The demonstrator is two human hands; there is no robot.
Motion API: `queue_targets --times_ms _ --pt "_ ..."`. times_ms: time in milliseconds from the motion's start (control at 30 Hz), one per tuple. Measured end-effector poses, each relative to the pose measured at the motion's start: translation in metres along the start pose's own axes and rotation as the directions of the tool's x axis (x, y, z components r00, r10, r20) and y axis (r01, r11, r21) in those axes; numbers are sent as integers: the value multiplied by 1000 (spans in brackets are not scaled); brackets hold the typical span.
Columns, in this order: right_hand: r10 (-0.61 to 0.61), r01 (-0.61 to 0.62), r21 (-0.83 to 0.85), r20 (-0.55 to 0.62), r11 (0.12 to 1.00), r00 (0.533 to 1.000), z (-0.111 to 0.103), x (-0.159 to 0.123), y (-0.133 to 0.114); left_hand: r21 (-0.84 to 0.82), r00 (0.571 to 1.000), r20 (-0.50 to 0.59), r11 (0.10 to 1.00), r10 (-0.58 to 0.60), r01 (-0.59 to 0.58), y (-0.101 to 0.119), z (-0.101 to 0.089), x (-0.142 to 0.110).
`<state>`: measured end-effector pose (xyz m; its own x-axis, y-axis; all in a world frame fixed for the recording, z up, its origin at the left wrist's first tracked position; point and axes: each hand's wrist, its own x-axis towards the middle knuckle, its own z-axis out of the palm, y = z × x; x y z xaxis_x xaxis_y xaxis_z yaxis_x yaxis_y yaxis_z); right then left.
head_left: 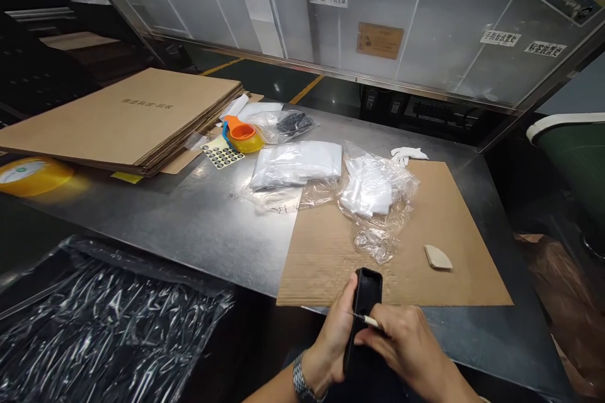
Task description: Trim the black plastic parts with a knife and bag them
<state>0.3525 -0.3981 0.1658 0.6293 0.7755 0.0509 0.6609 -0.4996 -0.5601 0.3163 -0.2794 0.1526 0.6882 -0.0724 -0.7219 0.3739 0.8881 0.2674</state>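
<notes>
My left hand (333,330) is closed around a black hollow tray-like part (367,286), long and narrow, held tilted just off the near edge of the cardboard. In my right hand (409,340) a slim tool with a whitish handle (371,322) is pinched; its thin tip reaches across the part toward my left thumb. What kind of blade or point it has is too small to make out. Beyond the hands lie a crumpled clear bag with white pieces (371,186) and a pale fan-shaped pad (438,257) on the cardboard sheet (326,258).
Stacked flat cartons (127,107) and a yellow tape roll (35,176) lie to the left. Near the middle are an orange tape dispenser (234,123), a sticker sheet (222,152) and a bagged white stack (297,164). A white glove (409,154) lies behind. Black plastic sheeting (108,321) fills the lower left.
</notes>
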Motion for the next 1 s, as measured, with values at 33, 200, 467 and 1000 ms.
queue_targets --times_ms 33,200,467,1000 --pt "7 -7 2 -11 1000 1000 -2 2 2 33 1000 -2 999 -5 5 -1 0 -1" --pt "132 -130 35 -65 991 989 -18 11 19 330 994 9 938 -112 103 -9 -4 -5" --pt "38 -56 376 55 925 998 -26 26 30 436 983 -8 884 -181 167 -10 -5 -10" --pt "421 -488 577 257 655 870 29 -19 7 198 921 -108 915 376 -350 0 -10 1"
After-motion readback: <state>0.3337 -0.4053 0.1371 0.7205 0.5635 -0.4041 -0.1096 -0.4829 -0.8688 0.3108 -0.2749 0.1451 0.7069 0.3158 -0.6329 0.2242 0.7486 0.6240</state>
